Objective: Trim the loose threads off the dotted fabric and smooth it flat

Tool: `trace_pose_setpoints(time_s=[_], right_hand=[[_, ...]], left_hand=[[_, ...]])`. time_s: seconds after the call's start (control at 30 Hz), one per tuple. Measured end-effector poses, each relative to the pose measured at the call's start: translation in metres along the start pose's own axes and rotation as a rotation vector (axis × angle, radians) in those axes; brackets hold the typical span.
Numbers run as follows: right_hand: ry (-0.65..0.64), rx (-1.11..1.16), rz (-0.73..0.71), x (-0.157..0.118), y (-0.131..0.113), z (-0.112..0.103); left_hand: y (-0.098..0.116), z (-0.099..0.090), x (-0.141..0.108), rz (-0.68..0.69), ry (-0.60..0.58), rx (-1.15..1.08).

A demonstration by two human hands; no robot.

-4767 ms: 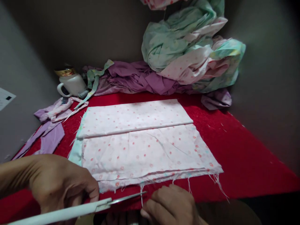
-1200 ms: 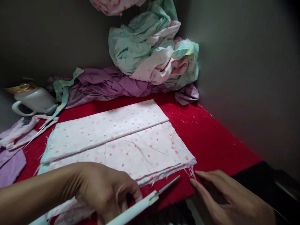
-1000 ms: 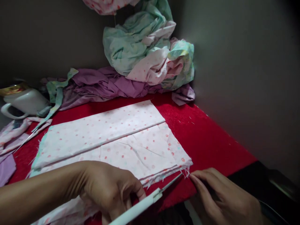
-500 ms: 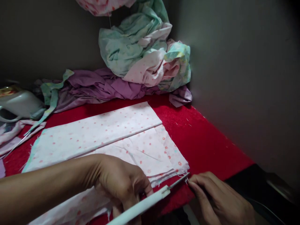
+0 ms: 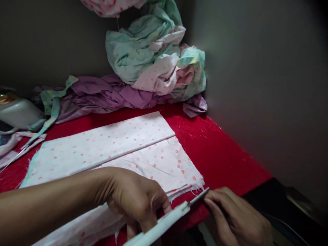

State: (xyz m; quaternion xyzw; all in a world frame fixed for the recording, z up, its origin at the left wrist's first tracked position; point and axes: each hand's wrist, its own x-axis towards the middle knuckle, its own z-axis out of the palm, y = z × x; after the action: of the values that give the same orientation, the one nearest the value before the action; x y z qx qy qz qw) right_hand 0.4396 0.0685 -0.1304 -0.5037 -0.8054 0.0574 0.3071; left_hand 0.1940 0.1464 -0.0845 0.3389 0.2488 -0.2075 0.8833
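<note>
Gripping white-handled scissors (image 5: 166, 222) in left hand (image 5: 135, 201), right hand (image 5: 235, 218) pinching frayed pink fabric (image 5: 153, 164) corner, lower centre; no writing legible.

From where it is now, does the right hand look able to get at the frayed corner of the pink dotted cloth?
Probably yes: the right hand sits just beside the frayed corner, with only the scissor blades between.
</note>
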Motion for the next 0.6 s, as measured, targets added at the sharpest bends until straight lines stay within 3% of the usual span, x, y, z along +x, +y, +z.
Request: trace_pose_setpoints(time_s=[0.23, 0.6], right_hand=[[0.031, -0.006, -0.013, 0.0001, 0.0010, 0.0023], [0.046, -0.019, -0.024, -0.0001, 0.0010, 0.0034]], left_hand=[[0.0111, 0.0038, -0.0035, -0.027, 0.057, 0.014], [0.0064, 0.0074, 0.0020, -0.042, 0.076, -0.030]])
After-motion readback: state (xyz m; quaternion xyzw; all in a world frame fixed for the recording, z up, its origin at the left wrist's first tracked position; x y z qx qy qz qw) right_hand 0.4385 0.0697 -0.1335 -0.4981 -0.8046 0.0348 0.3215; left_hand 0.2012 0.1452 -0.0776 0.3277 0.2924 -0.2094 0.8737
